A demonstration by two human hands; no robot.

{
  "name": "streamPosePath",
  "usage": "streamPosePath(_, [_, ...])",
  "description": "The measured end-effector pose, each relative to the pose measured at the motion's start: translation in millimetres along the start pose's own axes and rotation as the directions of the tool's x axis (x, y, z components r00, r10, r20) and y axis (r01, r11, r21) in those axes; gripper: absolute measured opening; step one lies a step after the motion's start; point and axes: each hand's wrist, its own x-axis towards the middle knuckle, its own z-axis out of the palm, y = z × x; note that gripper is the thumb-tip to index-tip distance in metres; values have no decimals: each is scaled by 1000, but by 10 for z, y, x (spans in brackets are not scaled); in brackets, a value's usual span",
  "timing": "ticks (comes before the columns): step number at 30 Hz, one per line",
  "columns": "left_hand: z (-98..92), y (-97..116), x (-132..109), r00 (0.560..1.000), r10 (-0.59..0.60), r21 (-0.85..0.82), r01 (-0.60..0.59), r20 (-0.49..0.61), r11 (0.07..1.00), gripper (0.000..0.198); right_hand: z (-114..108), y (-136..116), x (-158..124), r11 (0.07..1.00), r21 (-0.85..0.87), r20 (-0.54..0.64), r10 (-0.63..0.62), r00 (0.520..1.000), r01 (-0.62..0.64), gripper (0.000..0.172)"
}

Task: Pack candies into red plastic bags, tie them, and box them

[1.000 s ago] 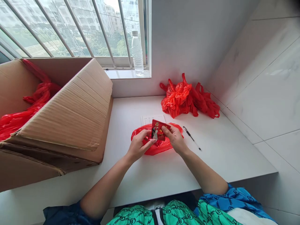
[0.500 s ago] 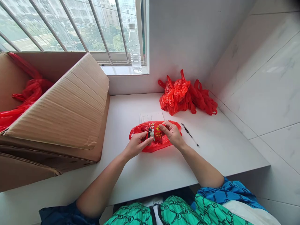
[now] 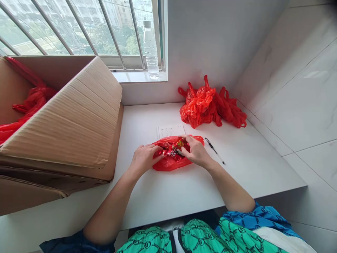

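An opened red plastic bag (image 3: 172, 166) lies on the white table, with several small red packets (image 3: 171, 149) inside it. On the bag's left side, my left hand (image 3: 144, 158) has its fingers curled over the rim, closed on the plastic. My right hand (image 3: 196, 151) is at the right side of the opening, thumb and fingers apart around the bag's edge and touching the packets; whether it grips one is hard to tell. A paper with writing (image 3: 170, 131) lies just behind the bag, partly covered by it.
A big open cardboard box (image 3: 71, 123) with red bags (image 3: 39, 98) in it fills the left. Crumpled red bags (image 3: 201, 107) lie at the back by the wall. A pen (image 3: 214, 150) is right of my right hand. A water bottle (image 3: 151, 52) stands on the windowsill.
The red packet held up between both hands is now down among the others in the bag. My left hand has moved left onto the bag's rim, and my right hand has opened somewhat.
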Motion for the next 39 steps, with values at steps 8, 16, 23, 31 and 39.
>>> streamPosePath(8, [60, 103, -36, 995, -14, 71, 7, 99, 997, 58, 125, 214, 29, 856, -514, 15, 65, 998, -48, 46])
streamPosePath(16, [207, 234, -33, 998, 39, 60, -36, -54, 998, 54, 201, 65, 15, 870, -473, 38, -137, 990, 139, 24])
streamPosePath(23, [155, 137, -9, 972, 16, -46, -28, -236, 999, 25, 366, 76, 1, 898, -388, 138, -164, 977, 206, 35])
streamPosePath(31, [69, 46, -15, 891, -336, -656, 59, -306, 753, 40, 335, -139, 39, 973, 229, -15, 28, 999, -24, 37])
streamPosePath(39, [107, 202, -15, 952, -73, -441, -70, -298, 895, 38, 375, -135, 99, 695, 701, 6, 217, 976, -159, 33])
